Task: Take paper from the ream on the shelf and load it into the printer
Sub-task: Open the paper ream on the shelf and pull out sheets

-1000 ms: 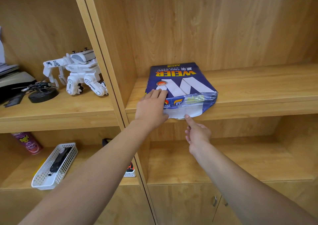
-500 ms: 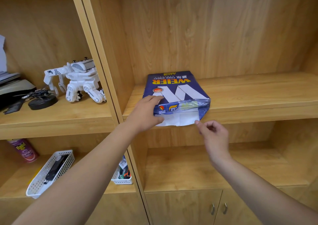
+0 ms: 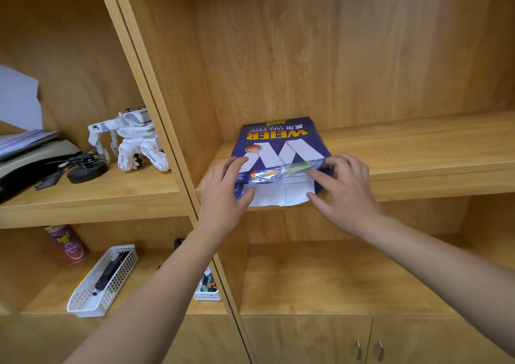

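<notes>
Ream (image 3: 281, 146) wrapper flap (image 3: 278, 172) overhangs paper (image 3: 273, 196); toy robot (image 3: 131, 138) leftward.

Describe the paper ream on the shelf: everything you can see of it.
The paper ream lies flat at the front edge of the wooden shelf, its blue glossy wrapper printed WEIER copy paper, upside down to the camera. The near end is open, white sheets showing. The left hand and right hand grip its front corners.
</notes>
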`<state>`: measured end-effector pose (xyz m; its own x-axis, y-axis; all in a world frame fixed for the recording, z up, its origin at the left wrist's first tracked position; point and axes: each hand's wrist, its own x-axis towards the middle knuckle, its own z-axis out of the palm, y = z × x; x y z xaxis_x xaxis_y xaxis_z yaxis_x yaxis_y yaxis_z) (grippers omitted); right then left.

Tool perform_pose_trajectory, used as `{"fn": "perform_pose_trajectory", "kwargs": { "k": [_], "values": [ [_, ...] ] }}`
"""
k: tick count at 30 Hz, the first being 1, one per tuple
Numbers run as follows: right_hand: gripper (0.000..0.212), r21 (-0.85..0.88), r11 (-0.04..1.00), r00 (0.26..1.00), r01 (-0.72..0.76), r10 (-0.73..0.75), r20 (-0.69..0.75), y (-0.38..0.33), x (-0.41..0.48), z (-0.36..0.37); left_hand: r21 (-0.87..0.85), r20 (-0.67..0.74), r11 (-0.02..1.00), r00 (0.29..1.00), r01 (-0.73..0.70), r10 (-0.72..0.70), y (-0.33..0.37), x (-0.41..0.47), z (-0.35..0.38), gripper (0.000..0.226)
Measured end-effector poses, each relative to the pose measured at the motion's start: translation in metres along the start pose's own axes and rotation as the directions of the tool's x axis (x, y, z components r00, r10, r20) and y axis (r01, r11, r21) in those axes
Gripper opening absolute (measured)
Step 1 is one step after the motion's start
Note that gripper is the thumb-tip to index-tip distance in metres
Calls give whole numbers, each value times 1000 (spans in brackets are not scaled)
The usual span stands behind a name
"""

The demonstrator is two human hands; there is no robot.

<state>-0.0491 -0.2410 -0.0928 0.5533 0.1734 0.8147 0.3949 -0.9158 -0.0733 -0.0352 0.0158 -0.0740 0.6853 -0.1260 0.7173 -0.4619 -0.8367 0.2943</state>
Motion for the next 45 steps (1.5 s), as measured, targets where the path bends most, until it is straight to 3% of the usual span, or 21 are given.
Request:
{"fn": "perform_pose_trajectory", "kwargs": {
  "k": [5,14,16,21,28,32,38,41,45],
  "values": [
    [47,-50,997,998,-54,53,-36,-3,17,-1,-17,-72,999,997,31,-32,6,5,-6,45],
    [42,-71,985,977,-158,166,134,-2,34,5,-43,-81,998,996,40,-43,3,19,-20,31],
    [45,-53,986,977,-160,166,137,-4,34,5,-32,-80,999,997,-16,13,3,17,-20,23],
    [56,28,996,994,-86,84,69,-2,30,-2,219,4,955,979,-200,204,1,9,-19,23],
    [54,47,999,1000,8,-8,4,10,11,-11,237,10,971,1000,-5,2,5,-1,-24,26],
    [50,3,1000,1000,-2,3,-20,13,2,-12,237,40,971,998,38,-49,6,-9,-27,34],
    [48,50,998,998,-27,30,-48,12,-1,-13,196,58,979,996,51,-64,7,-12,-26,42],
    [41,107,994,999,34,-30,-42,8,2,-15,138,63,990,997,32,-41,8,-14,-24,42],
    [31,81,996,992,49,-57,110,-1,11,-16,164,138,986,990,-4,-19,13,-9,-16,47]
  ]
}}
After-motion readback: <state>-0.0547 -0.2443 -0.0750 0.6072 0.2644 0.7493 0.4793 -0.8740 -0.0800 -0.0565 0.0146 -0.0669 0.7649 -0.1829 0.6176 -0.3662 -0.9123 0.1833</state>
